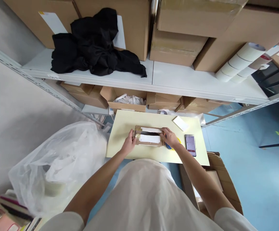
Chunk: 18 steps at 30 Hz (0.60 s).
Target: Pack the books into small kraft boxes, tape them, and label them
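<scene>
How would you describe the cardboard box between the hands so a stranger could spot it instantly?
In front of the grey shelf stands a pale yellow table. Near its middle, a small brown cardboard box is held between the left hand and right hand. Unlike the phone to its right, it shows two white strips flanking a dark gap.

The right hand [170, 138] is covering the right end of the small carton [149, 138] and masking part of a blue-and-yellow item [168, 146]! The carton's gap is showing only darkness. On the phone [190, 146], pixelation is blurring one corner. The right forearm [197, 173] is hiding part of the large open box [229, 186], and the top edge is cutting off the stacked boxes [197, 17].
</scene>
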Available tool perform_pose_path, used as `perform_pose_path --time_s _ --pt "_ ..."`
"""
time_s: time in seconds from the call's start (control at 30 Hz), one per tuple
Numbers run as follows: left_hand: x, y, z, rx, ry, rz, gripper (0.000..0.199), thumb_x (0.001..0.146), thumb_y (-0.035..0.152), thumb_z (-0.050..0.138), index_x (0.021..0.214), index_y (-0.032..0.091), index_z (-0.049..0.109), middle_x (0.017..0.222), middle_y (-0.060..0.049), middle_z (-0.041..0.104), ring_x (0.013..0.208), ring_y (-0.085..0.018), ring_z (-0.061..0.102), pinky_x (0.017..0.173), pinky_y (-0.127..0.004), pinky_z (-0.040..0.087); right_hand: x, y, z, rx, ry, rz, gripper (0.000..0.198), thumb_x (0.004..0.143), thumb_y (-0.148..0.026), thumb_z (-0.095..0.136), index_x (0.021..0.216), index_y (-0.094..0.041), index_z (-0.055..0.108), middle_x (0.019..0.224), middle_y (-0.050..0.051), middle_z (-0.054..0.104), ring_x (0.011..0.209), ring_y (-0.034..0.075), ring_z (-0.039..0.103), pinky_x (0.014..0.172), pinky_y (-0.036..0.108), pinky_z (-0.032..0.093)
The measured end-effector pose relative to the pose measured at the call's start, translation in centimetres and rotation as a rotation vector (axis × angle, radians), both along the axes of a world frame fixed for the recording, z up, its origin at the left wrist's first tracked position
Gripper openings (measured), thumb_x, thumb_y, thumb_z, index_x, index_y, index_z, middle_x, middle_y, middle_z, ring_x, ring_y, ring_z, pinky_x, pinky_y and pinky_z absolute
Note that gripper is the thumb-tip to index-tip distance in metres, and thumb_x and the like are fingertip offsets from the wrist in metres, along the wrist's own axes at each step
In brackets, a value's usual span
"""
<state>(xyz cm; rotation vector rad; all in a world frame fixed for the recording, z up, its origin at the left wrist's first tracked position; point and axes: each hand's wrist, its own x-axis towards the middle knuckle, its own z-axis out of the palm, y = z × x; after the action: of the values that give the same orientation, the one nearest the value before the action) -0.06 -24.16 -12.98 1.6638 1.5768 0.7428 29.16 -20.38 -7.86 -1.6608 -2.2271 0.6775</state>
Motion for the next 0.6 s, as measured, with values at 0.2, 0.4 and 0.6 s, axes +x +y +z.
perform_pose_path --time_s 0.2,0.4,0.6 --pt "0.2 -0.9 0.3 0.031 0.059 0.058 0.069 0.090 0.032 0.039 0.147 0.012 0.005 0.148 -0.020 0.030 0.130 -0.027 0.042 0.103 -0.044 0.040 0.1 -2.3 0.2 -0.059 -0.094 0.057 0.043 0.090 -0.033 0.039 0.132 -0.024 0.046 0.147 0.009 0.036 0.118 0.029 0.051 0.083 0.042 0.051" --pt "0.4 -1.2 1.8 0.135 0.171 -0.010 0.061 0.091 0.032 0.037 0.146 0.015 0.015 0.151 -0.017 0.024 0.138 -0.027 0.029 0.106 -0.045 0.035 -1.5 -3.3 -0.6 -0.042 -0.220 -0.052 0.045 0.091 -0.027 0.037 0.134 -0.024 0.047 0.147 0.009 0.037 0.107 0.033 0.057 0.082 0.048 0.050" --pt "2.5 -1.0 4.2 0.232 0.529 -0.339 0.088 0.075 0.054 0.059 0.145 0.013 0.023 0.152 -0.019 0.018 0.142 -0.036 0.009 0.111 -0.060 0.005 -1.9 -3.5 -1.3 -0.039 -0.170 -0.089 0.046 0.092 -0.029 0.033 0.136 -0.023 0.046 0.148 0.009 0.035 0.111 0.032 0.055 0.078 0.045 0.052"
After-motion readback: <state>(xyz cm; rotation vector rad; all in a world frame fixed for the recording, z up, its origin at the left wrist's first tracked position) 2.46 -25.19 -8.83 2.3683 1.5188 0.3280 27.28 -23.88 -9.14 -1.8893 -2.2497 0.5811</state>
